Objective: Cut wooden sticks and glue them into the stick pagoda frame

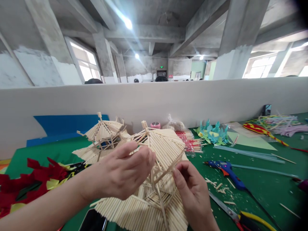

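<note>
In front of me stands a pavilion model (166, 146) built from thin wooden sticks, with a sloped roof over a wide stick base (134, 211). My left hand (125, 170) is across the roof's left side, its fingers curled into a pinch; whatever is between the fingertips is hidden. At the roof's lower right edge my right hand (193, 194) has thumb and fingers closed on the model's rim. A second stick pavilion (104, 130) stands behind, to the left.
Right on the green table (255, 179) lie a blue glue gun (226, 170), scissors (228, 208), glue sticks (250, 153) and stick scraps. Bundled sticks (190, 141) and turquoise folded paper (214, 133) sit behind. Red-yellow cloth (36, 176) lies left, a dark phone (92, 220) in front.
</note>
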`<state>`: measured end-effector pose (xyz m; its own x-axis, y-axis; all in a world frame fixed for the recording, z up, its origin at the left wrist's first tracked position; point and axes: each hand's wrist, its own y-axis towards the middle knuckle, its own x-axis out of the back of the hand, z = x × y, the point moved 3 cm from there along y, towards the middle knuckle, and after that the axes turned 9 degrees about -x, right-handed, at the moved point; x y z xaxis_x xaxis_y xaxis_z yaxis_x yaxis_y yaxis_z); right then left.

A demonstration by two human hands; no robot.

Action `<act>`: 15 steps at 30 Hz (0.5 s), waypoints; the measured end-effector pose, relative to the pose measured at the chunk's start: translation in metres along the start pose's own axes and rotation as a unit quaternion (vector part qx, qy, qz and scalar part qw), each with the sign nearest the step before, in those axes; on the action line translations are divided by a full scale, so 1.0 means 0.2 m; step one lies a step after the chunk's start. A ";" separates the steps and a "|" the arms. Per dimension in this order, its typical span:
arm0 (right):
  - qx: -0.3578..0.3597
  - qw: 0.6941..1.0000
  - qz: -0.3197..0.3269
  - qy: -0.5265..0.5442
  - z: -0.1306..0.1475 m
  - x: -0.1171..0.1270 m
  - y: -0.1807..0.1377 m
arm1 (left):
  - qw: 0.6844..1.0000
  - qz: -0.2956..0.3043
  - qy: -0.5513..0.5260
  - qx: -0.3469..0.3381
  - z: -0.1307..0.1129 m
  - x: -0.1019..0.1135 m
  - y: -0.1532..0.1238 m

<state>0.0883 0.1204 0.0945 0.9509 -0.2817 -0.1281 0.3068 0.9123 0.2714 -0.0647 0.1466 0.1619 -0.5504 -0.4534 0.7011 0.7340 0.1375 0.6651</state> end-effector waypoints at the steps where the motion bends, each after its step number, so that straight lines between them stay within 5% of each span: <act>1: -0.014 1.000 0.010 0.011 0.00 0.00 0.01 | 0.999 0.012 0.025 -0.044 0.01 0.02 0.03; 3: -0.040 0.998 0.031 0.028 -0.01 -0.01 0.01 | 0.973 0.074 0.098 -0.193 0.00 0.06 0.08; 6: -0.064 0.995 0.063 0.039 -0.02 -0.01 0.02 | 0.943 0.108 0.168 -0.266 0.01 0.09 0.13; 15: -0.092 0.990 0.101 0.029 -0.07 0.00 0.04 | 0.957 0.108 0.162 -0.216 -0.01 0.05 0.19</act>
<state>0.0895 0.1322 0.0831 0.9866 -0.0753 -0.1449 0.0929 0.9886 0.1189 -0.0409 0.1459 0.1930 -0.2667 -0.7147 0.6466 0.9510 -0.0861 0.2971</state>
